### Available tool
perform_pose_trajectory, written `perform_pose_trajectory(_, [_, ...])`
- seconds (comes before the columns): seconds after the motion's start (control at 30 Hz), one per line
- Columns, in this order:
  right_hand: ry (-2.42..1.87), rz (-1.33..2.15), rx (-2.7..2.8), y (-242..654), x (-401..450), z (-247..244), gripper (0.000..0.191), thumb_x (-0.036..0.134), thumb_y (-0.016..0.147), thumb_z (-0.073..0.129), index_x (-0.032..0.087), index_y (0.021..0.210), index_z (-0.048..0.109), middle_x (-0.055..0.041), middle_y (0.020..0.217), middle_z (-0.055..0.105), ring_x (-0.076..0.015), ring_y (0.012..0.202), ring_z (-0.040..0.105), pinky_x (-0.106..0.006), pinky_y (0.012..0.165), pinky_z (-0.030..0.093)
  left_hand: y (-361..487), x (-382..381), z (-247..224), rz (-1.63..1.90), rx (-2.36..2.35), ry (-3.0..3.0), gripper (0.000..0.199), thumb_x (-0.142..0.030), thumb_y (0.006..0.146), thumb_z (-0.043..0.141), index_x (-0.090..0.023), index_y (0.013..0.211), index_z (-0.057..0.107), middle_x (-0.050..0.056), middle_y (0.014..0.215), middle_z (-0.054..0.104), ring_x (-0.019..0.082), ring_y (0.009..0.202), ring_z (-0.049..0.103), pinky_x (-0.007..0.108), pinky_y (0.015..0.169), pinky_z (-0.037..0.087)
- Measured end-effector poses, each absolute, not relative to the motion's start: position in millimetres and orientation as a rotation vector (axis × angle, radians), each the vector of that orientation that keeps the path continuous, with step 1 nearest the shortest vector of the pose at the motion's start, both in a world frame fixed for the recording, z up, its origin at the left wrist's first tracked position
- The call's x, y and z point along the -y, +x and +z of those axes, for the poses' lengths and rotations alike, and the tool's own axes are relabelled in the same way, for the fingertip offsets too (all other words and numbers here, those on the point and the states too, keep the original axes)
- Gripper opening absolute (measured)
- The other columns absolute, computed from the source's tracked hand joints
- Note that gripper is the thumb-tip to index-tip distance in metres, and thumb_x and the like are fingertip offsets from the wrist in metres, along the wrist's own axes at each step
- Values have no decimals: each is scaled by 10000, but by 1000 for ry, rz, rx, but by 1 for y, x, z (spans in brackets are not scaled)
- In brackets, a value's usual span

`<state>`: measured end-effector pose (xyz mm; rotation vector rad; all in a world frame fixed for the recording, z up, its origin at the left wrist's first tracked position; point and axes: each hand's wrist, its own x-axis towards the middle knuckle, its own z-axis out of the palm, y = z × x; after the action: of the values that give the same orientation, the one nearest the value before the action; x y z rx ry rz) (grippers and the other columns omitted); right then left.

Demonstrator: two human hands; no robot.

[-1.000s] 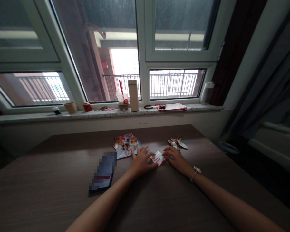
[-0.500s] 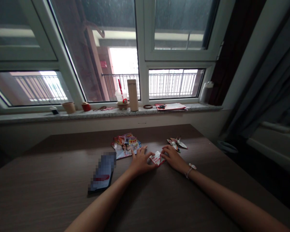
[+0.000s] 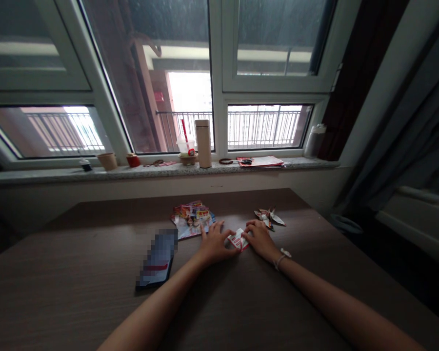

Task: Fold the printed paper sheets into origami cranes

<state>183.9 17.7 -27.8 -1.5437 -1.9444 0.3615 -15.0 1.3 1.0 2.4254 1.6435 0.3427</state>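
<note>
A small folded piece of white and red paper point(image 3: 237, 239) lies on the brown table point(image 3: 95, 263) between my hands. My left hand point(image 3: 215, 243) has its thumb and index finger around the paper's left side and lower corner, its other fingers spread toward the printed sheets. From the right, the fingertips of my right hand point(image 3: 259, 238) press on the paper's right part. Printed colourful paper sheets point(image 3: 192, 222) are fanned out just beyond my left hand. Folded paper shapes point(image 3: 269, 218) with pointed ends sit behind my right hand.
A phone point(image 3: 157, 261), its screen blurred, lies left of my left forearm. On the windowsill point(image 3: 161, 170) stand a beige bottle point(image 3: 204, 144), a plastic cup with a red straw point(image 3: 185, 145), a paper cup point(image 3: 107, 161), scissors point(image 3: 244, 161) on papers and a grey bottle point(image 3: 314, 141).
The view has shifted slightly. My right hand has moved a little left, its fingers further over the paper. My left hand keeps its place at the paper's left side.
</note>
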Motion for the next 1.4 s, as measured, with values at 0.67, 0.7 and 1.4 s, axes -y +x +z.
perform_pose_trajectory(0.67, [-1563,334,1929,182,-20,-31,135,302,852,632,189,845,706,-107,1156,600,-271,1158,477,-382,1018,356,-4,-3,-2,393,-1719,2372,451,-633,788,605,-334,1119,663,117,1543,364,345,1448,270,728,1103,-17])
perform_pose_trajectory(0.7, [-1564,337,1923,182,-21,-30,134,301,850,636,189,840,709,-107,1153,603,-270,1158,479,-381,1020,355,-2,-3,-3,397,-1735,2370,450,-628,789,606,-331,1121,663,113,1540,368,352,1444,274,731,1102,-13])
perform_pose_trajectory(1.4, [-1579,337,1900,181,-22,-28,132,305,839,648,197,814,720,-99,1134,611,-273,1139,488,-389,1011,357,7,2,-2,333,-1826,2302,543,-660,775,594,-315,1194,607,124,1548,348,350,1456,245,734,1105,38])
